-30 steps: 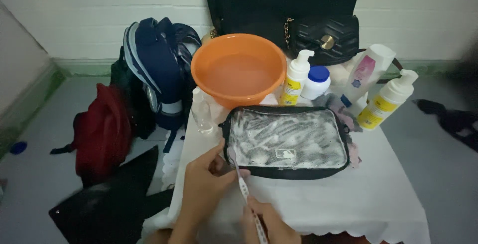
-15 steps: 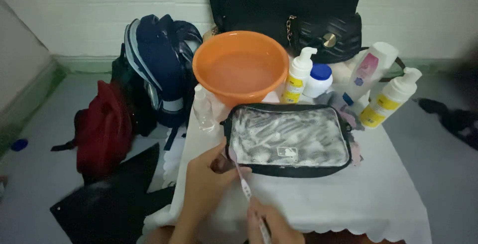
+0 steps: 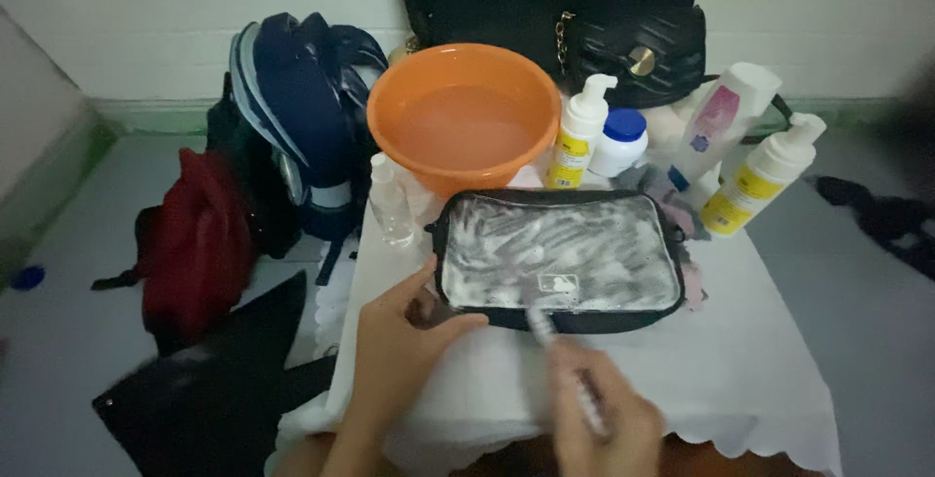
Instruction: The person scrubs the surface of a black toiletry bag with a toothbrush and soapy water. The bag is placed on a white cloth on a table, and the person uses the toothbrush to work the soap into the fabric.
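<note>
White cloth covers the small table (image 3: 779,380) I am working at, with a pale tiled wall behind and grey floor around. At the middle of my view lies the black pouch (image 3: 560,258), flat on the cloth, its clear front smeared with white foam. My left hand (image 3: 394,350) pinches the pouch's corner at eight o'clock, fingers closed on the edge. My right hand (image 3: 599,414) is wrapped around a small brush (image 3: 555,341) whose head meets the pouch's lower rim at six o'clock. At twelve o'clock sits an orange basin (image 3: 463,112) of water, with pump bottles (image 3: 579,141) toward one and two o'clock. I judge short strokes along the seam work best, keeping the corner pinned so the pouch does not slide on the cloth.
</note>
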